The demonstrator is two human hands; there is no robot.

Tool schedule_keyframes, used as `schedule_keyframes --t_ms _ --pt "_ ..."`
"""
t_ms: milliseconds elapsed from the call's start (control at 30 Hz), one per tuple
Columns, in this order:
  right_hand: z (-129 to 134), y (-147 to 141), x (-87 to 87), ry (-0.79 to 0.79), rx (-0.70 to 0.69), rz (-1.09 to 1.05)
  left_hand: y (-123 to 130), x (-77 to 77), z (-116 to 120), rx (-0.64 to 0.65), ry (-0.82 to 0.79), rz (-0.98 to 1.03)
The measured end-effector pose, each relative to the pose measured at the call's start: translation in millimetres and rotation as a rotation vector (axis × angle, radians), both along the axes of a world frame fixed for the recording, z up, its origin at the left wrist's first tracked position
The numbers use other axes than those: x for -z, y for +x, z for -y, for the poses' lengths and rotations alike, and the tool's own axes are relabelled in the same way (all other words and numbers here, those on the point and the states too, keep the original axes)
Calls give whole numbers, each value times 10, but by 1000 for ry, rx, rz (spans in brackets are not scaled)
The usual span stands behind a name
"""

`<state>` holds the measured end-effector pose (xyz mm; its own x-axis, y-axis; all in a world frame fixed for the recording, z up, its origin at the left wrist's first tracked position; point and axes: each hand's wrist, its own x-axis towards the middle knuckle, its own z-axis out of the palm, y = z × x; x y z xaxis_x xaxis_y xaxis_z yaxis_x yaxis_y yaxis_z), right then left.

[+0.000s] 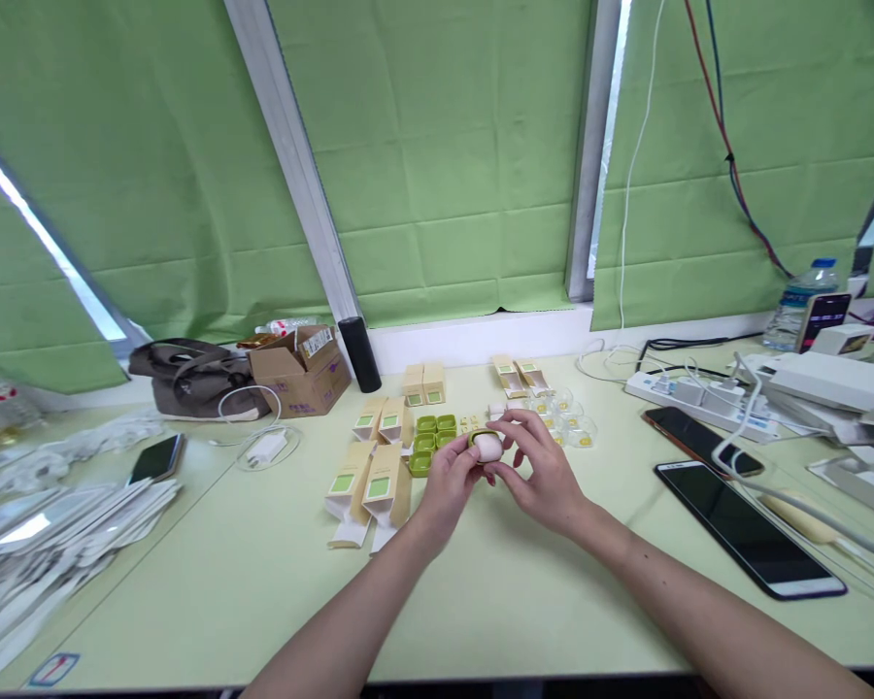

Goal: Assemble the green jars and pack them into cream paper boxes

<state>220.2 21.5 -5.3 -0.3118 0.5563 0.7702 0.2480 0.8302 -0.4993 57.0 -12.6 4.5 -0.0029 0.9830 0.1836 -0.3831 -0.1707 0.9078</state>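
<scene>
Between both hands, above the table, is a small white rounded piece (488, 447) with a green rim. My left hand (446, 485) grips it from the left with thumb and fingers. At its right side, the curled fingers of my right hand (543, 474) touch it. Just left of the hands sit several square green cups (425, 442) in rows, partly covered by my left hand. Tiny yellowish pieces (472, 423) lie behind the held piece. Clear round plastic pieces with yellow centres (572, 424) are beside my right hand.
Cream cartons with green windows (344, 485) lie left of the cups; more cartons (423, 383) stand behind. A tablet (747, 524), phone (699, 439) and power strip (706, 403) occupy the right. White flat strips (65, 534), a grey bag (196, 379) and a cardboard box (302, 374) are leftward.
</scene>
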Motion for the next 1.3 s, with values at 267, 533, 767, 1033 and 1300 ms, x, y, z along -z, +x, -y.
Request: schedule_keyframes --t_ms 267,533,767,1033,1300 --pt "9 5 0 73 -37 58 -3 13 -2 33 -62 30" --pt "-17 11 15 159 -41 87 29 21 4 4 5 -29" --pt "-21 5 41 215 -17 116 61 45 16 -70 24 -54" --pt "-51 -8 92 188 -21 63 27 41 82 110 52 -4" --pt "-75 -61 196 48 -48 78 49 79 28 26 -43 -47"
